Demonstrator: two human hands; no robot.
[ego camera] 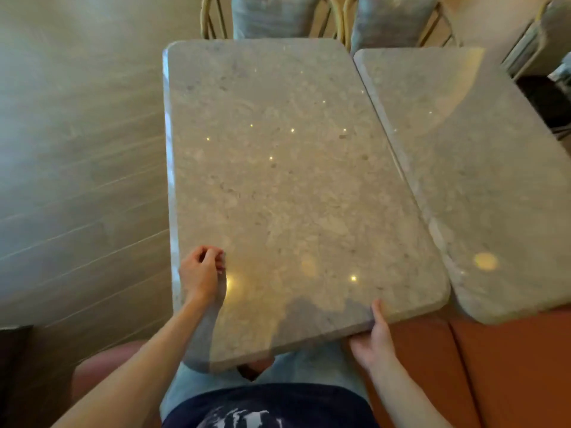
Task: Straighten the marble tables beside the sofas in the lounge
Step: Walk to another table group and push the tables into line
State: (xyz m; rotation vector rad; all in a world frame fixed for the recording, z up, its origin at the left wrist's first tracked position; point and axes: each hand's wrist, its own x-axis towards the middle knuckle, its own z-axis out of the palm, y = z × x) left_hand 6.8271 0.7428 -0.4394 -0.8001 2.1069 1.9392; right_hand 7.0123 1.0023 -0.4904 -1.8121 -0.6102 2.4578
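Pale wood-plank floor (77, 180) fills the left of the head view, blurred by motion. Two marble desks stand side by side in the middle. Nothing in sight holds anything: both tops are bare, showing only small bright reflections of ceiling lights.

Left marble desk (278, 186) is the larger in the view, a rectangular slab with rounded corners, sitting a little askew, its near edge slanting up toward the right. Right marble desk (482, 186) lies just beside it; a narrow gap runs between their long edges, closest at the far end and widening slightly toward the near corners.

The left hand (202, 274) rests on top of the left desk near its near-left corner, along the left edge, its grip loosely curled with fingertips drawn together on the stone, clamped on nothing. The right hand (375, 338) has its grip clamped on the near edge of the same desk, close to the near-right corner, thumb on top and fingers under the slab.

Beyond the far edges stand two rattan chairs with grey-blue cushions (272, 17), close against the desks. An orange sofa seat (509, 366) lies under the near-right corners, beside the person's legs. A pink rounded seat (102, 362) shows at lower left. The person's dark printed shirt (265, 409) fills the bottom edge.
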